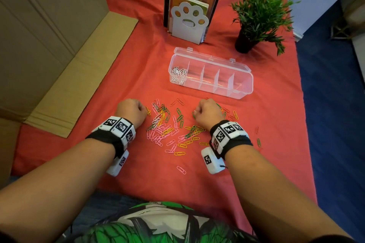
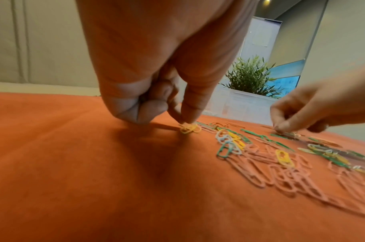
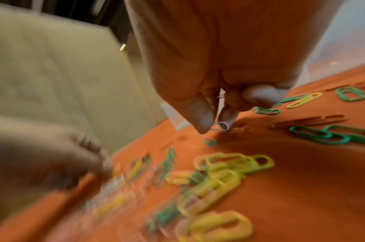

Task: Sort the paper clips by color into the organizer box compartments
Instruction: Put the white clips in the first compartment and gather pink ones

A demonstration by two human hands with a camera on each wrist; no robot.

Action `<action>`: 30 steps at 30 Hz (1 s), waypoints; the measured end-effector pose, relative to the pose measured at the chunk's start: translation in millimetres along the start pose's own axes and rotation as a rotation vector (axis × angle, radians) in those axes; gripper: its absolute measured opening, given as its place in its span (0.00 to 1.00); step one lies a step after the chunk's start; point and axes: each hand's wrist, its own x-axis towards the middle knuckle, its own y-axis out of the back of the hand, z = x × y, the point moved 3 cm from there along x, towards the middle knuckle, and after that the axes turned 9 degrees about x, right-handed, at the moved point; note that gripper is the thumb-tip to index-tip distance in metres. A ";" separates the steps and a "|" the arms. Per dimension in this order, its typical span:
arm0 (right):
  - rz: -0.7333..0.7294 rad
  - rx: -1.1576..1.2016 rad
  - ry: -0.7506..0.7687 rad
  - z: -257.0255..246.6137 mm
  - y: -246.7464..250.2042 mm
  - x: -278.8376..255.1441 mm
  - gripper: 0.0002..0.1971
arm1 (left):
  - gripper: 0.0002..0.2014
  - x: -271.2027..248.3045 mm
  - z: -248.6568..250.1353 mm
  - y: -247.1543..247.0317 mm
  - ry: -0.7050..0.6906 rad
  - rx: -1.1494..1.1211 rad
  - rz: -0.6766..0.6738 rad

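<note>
Both hands are working at the edges of the loose paper clip pile (image 1: 169, 130) on the red cloth (image 1: 266, 124).

The left hand (image 1: 131, 113) is lying at the pile's left edge, thumb and forefinger pinching a yellow clip (image 2: 190, 128) that is still touching the cloth; the other fingers are curling into the palm.

The right hand (image 1: 207, 111) is lying at the pile's right side, pinching a pale, whitish clip (image 3: 221, 126) between thumb and forefinger just above the cloth. A further thin wire is showing higher between those fingers; whether it is a second clip cannot be told.

The clear organizer box (image 1: 211, 75) is standing open just beyond the pile. Its leftmost compartment is holding white clips (image 1: 178, 74); the remaining compartments are looking empty.

Risks, in my judgement:
- Clips in the pile are overlapping, so a lifted one may be dragging a neighbour of another colour along.
- A shallow fingertip pinch on thin wire may be slipping in transit.
- Red clips are showing poorly against the cloth and may be getting overlooked.
</note>
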 end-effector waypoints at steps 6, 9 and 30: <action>-0.060 0.713 -0.190 -10.0 -1.3 -7.4 0.09 | 0.05 -11.3 14.7 -8.0 -0.154 -0.013 -0.059; -0.159 1.078 -0.289 -19.3 -9.2 -12.4 0.12 | 0.04 -18.0 19.3 -12.2 -0.203 0.038 -0.111; -0.108 -0.028 0.302 -43.8 -44.8 -25.7 0.16 | 0.16 -9.6 10.9 -9.0 0.136 -0.884 -0.394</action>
